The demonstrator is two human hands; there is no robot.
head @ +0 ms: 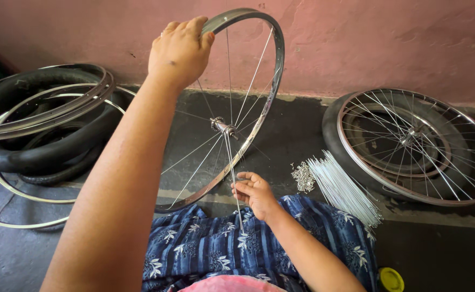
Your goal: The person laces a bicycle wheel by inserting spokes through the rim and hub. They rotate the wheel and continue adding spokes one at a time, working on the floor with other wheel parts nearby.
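Left hand [179, 50]: gripping the top of the upright wheel rim [272, 81].
Right hand [253, 192]: pinching a loose spoke [232, 173] below the hub [222, 127].
Floor [453, 249]: carrying a spoke bundle [343, 189].

Left arm reaching up and forward, forearm running diagonally from lower left, elbow out of frame. Left hand [179, 51] raised high, back of hand facing camera, wrist bent, fingers [186, 25] curling over top in closed grasp, thumb pressing at right side. Right arm coming in from lower right, forearm angling up-left, resting low over lap. Right hand [253, 193] held low, palm turning left, fingers [241, 186] bunching together, pinching at tips.
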